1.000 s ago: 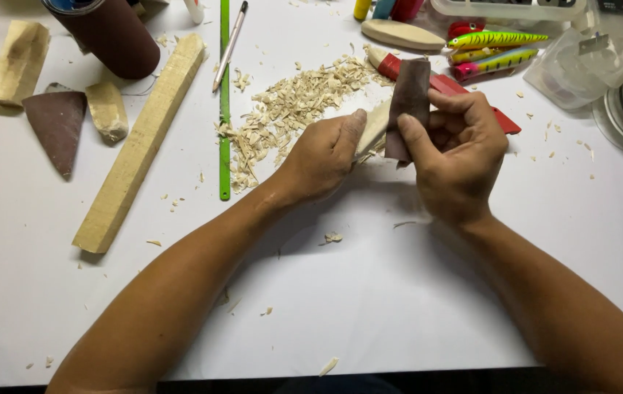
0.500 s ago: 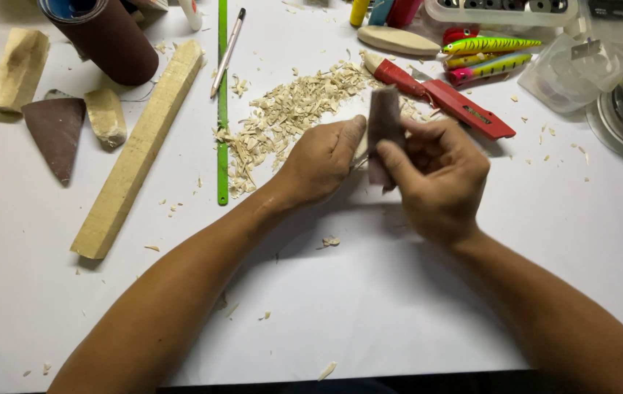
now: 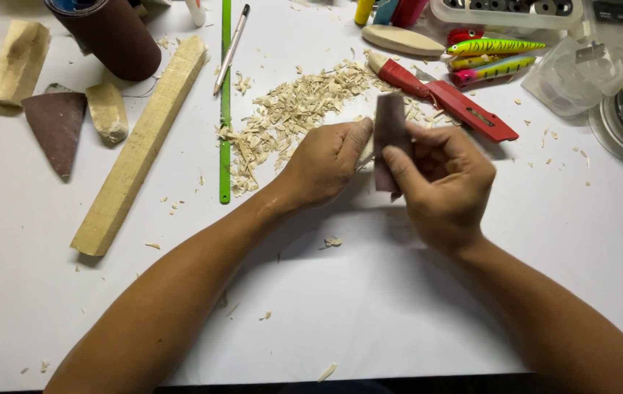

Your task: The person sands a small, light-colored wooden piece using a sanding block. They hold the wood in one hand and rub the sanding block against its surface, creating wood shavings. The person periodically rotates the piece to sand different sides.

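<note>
My right hand (image 3: 439,182) pinches a folded strip of brown sandpaper (image 3: 388,135) and presses it against a small pale wooden piece. That wooden piece is almost wholly hidden inside my left hand (image 3: 326,162), which is closed around it. Both hands meet over the middle of the white table (image 3: 399,306), just in front of a heap of wood shavings (image 3: 289,117). A red utility knife (image 3: 446,98) lies right behind my right hand.
A long square wooden stick (image 3: 140,146) and a green ruler (image 3: 224,102) lie to the left, with a pencil (image 3: 232,47), wood offcuts (image 3: 18,62), a sandpaper scrap (image 3: 55,128) and a sandpaper roll (image 3: 107,33). Bright fishing lures (image 3: 493,57), a carved blank (image 3: 402,40) and clear plastic boxes (image 3: 570,73) sit at the back right.
My right hand has slid the sandpaper to the left and toward me along the wooden piece. My left hand has kept its grip and barely shifted.
</note>
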